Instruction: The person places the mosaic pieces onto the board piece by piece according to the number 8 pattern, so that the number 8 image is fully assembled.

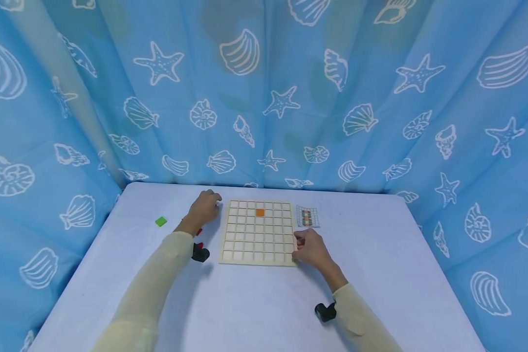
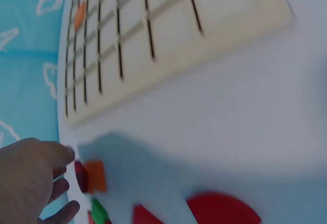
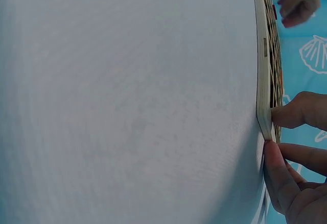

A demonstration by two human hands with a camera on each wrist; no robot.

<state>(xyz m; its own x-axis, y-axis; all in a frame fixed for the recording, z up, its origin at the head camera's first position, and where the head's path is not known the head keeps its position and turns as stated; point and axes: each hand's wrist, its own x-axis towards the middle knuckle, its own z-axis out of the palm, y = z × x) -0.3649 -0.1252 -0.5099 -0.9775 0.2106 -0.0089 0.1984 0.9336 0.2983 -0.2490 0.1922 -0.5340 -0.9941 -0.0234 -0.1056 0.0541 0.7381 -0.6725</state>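
A pale wooden grid board (image 1: 257, 244) lies on the table, with one orange square tile (image 1: 260, 212) in a cell near its far side. My right hand (image 1: 311, 249) holds the board's near right part, thumb and fingers pinching its edge in the right wrist view. To the left of the board, my left hand (image 1: 205, 208) reaches over loose pieces with its fingers apart. In the left wrist view its fingertips are close to an orange piece (image 2: 95, 176) and a dark red piece (image 2: 80, 176); no held piece shows. Blur hides whether they touch.
A small printed pattern card (image 1: 307, 216) lies right of the board. A green tile (image 1: 160, 221) sits far left. Red pieces (image 2: 222, 208) and a green piece (image 2: 99, 211) lie near my left hand, partly hidden by the arm in the head view. A blue shell-patterned curtain (image 1: 264, 98) hangs behind.
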